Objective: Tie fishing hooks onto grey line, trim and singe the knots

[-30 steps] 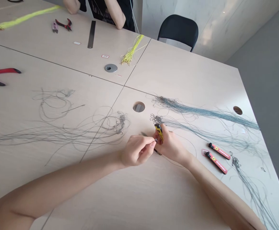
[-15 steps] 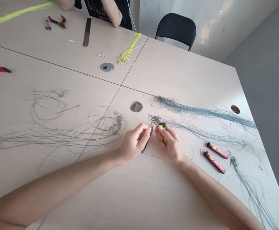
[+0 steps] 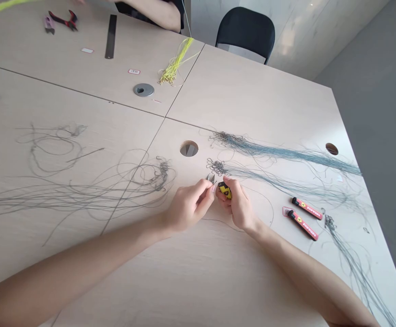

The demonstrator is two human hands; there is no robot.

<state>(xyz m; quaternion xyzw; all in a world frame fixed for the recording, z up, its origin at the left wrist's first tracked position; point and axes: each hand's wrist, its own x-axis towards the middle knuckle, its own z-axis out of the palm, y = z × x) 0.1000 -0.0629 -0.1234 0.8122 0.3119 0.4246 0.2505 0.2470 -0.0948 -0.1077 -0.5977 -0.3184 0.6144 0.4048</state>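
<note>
My left hand [image 3: 191,204] is pinched near the middle of the table, with the pointed metal tips of a small tool [image 3: 211,178] showing just past its fingertips; whatever else it pinches is too small to make out. Close beside it on the right, my right hand [image 3: 238,204] is wrapped round a yellow and black lighter [image 3: 225,190]. Just beyond both hands lies a cluster of dark hooks [image 3: 217,166] on thin bluish lines. A thin loose line [image 3: 223,222] curves over the table below the hands.
A thicker bluish hook bundle [image 3: 286,154] lies behind. Two red lighters [image 3: 307,208] and another bundle [image 3: 351,263] are at right. Grey lines [image 3: 65,195] spread left. Farther back are yellow lines [image 3: 172,68], a ruler [image 3: 111,36], pliers [image 3: 66,20], a chair [image 3: 245,32] and a person's arm [image 3: 160,13].
My right hand has tilted the lighter and turned its end toward my left hand. The tool's tips now point up past my left fingers. The view has shifted slightly; the other person's arm has moved.
</note>
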